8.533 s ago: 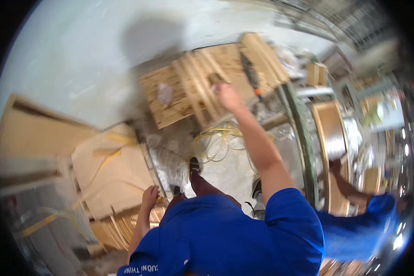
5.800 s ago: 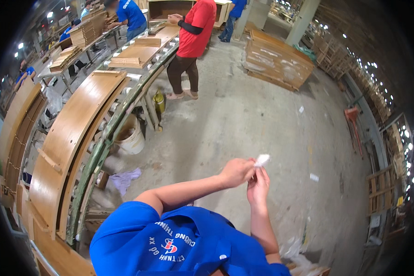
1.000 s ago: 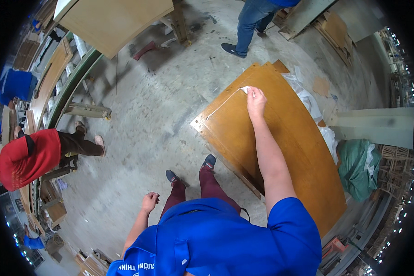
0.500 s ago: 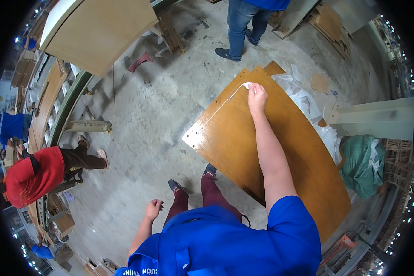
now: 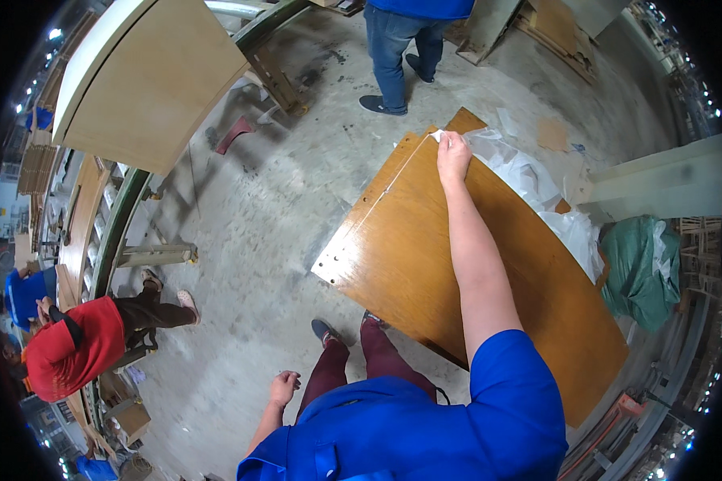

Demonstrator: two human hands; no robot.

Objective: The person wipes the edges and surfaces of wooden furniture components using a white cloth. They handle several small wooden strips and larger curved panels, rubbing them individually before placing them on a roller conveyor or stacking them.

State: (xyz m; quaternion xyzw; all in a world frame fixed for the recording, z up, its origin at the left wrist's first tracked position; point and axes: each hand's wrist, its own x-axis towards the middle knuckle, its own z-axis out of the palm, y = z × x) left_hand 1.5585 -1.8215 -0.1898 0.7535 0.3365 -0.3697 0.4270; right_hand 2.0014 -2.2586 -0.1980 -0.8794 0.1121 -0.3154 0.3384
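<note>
Two bare hands were in view, the right one (image 5: 454, 155) pinching a small white wad (image 5: 436, 135) at the far edge of a glossy brown wooden panel (image 5: 489, 264). The panel lay flat in front of the person and to the right; a thin white line (image 5: 387, 191) ran along its left edge up to the wad, and dark holes (image 5: 334, 259) marked its left corner. The left hand (image 5: 283, 386) hung released over the concrete floor (image 5: 241, 280), fingers loosely bent. Crumpled translucent plastic sheeting (image 5: 521, 172) lay along the panel's right side, near a green sack (image 5: 640, 268).
</note>
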